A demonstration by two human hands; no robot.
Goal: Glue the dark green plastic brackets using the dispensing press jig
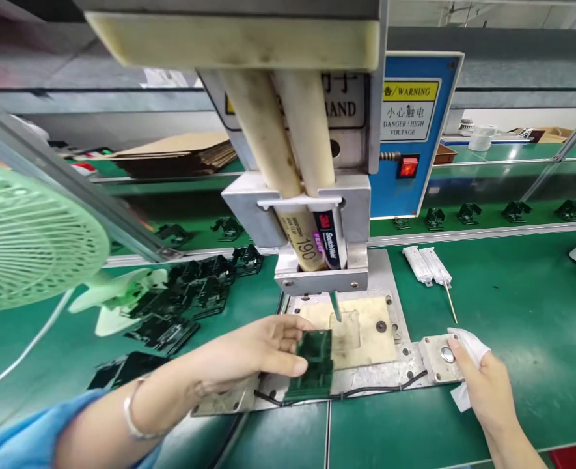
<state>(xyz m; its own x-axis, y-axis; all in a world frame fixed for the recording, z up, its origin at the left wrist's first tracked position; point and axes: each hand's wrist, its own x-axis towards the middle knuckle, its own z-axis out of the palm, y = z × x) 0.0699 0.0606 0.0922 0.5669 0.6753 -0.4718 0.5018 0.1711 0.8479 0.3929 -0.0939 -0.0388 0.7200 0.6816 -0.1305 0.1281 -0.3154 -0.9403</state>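
Note:
My left hand [273, 348] grips a dark green, see-through plastic part [315, 361] by its left edge, thumb in front. The part is held at the left of a cream fixture plate [366, 352], below a dispensing nozzle [335, 306]. Above the nozzle, a two-barrel adhesive cartridge [312, 241] sits in a metal holder. At the right, my right hand [487, 384] is closed around a white tissue [470, 348]. Its thumb reaches the edge of a metal block with a round button [447, 354]; the other fingers are mostly hidden.
Several dark plastic parts [204, 286] lie in a heap at the left, beside a green fan [34, 238]. White tubes [427, 265] and a wooden stick [450, 303] lie at the right. A black cable [375, 391] crosses the fixture's front. A blue control box [402, 189] stands behind.

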